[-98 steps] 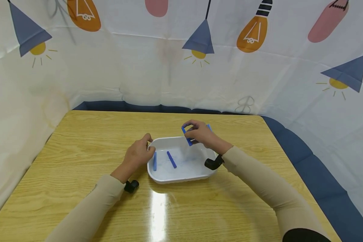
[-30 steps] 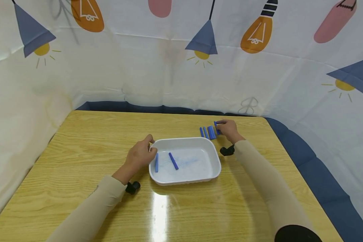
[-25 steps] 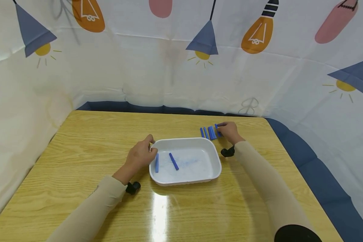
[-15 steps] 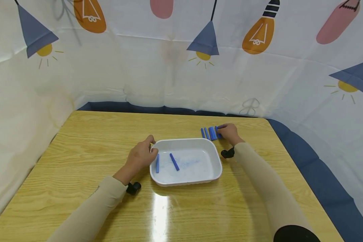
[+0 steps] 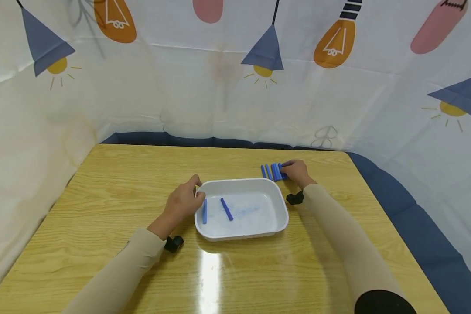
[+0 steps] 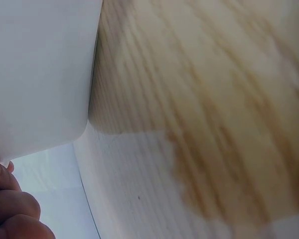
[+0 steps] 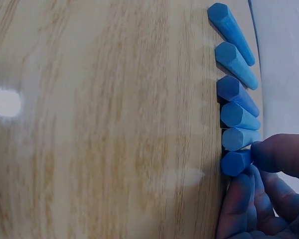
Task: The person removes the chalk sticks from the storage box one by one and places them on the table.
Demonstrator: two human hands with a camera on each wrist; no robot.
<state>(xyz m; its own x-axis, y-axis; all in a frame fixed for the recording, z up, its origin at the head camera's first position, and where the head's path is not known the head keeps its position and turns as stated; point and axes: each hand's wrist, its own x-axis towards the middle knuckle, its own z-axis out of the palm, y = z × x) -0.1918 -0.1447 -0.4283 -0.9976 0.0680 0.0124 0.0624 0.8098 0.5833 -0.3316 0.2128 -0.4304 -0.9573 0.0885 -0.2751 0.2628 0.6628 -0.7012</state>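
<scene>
My left hand (image 5: 182, 199) grips the left rim of a white tray (image 5: 259, 211), fingertips at its edge in the left wrist view too. Inside the tray lie a lighter blue chalk stick (image 5: 205, 211) along the left wall and a darker blue chalk stick (image 5: 226, 209) set at a slant. Behind the tray's right corner, my right hand (image 5: 296, 172) pinches a blue chalk stick (image 7: 235, 163) between thumb and fingers, at the right end of a row. Several six-sided sticks make up that row, including a light blue chalk stick (image 7: 234, 139) right beside the pinched one.
Blue smudges mark the tray floor. All of it rests on a wood-grain table (image 5: 121, 183). A white printed curtain (image 5: 180, 87) hangs behind the table, and a dark blue edging (image 5: 412, 213) runs along the right side.
My right hand has carried the blue chalk stick from above the tray to the row's right end and lowered it beside the others. My left hand has stayed on the rim.
</scene>
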